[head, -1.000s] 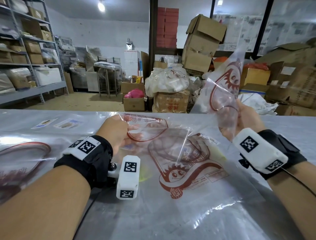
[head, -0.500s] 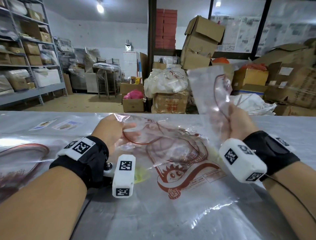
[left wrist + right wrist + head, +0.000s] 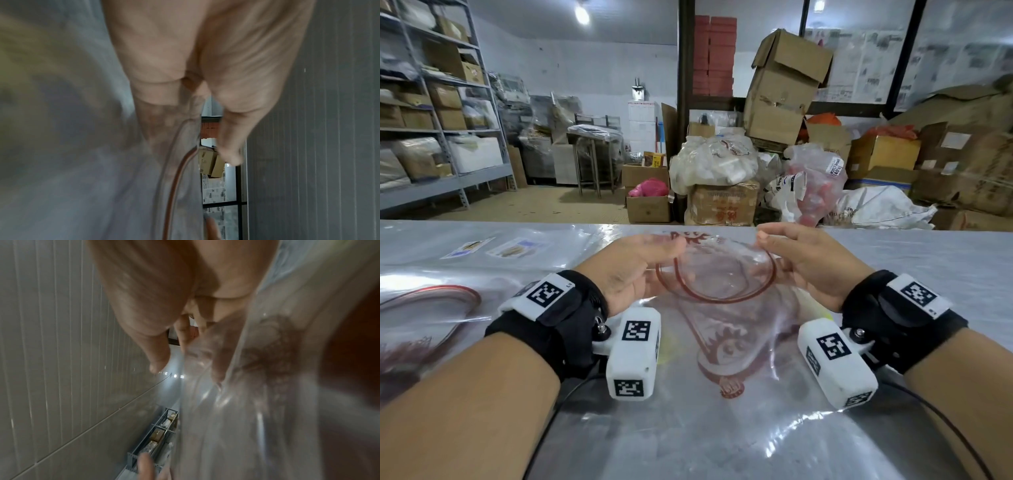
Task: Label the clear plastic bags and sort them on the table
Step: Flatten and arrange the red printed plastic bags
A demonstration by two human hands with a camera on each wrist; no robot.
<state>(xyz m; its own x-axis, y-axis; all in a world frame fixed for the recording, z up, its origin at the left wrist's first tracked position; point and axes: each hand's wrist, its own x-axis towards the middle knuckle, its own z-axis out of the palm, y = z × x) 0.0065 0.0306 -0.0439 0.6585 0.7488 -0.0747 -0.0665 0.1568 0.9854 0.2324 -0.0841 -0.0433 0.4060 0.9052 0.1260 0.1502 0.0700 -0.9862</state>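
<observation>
Forearms: my two bare arms come in from the bottom corners of the head view, each with a black wrist strap carrying a white camera block with black square markers.
Table (image 3: 722,442): a shiny grey top under me, draped with clear plastic.
Bag lying flat (image 3: 732,353): a clear plastic bag with a dark red cartoon print lies on the table between my wrists, under the one I hold.
Left hand (image 3: 631,265): thumb on top, fingers underneath, pinching the left edge of the held bag; the left wrist view shows the thumb (image 3: 230,146) pointing out straight above the plastic and the fingers behind the film.
Right hand (image 3: 813,262): thumb and fingers pinching the right edge of that same bag; in the right wrist view my fingers (image 3: 221,363) show through the clear film.
Held bag (image 3: 717,274): clear plastic with a red oval line printed on it, stretched between my two hands just above the flat bag, over the middle of the table.
Bag at left (image 3: 431,308): another clear bag with a red loop lies flat on the table well left of my left wrist.
Labels (image 3: 496,247): two small printed stickers lie side by side on the far left part of the table.
Room beyond: cardboard boxes (image 3: 784,89), stuffed plastic sacks and metal shelving (image 3: 431,144) stand past the table's far edge.
</observation>
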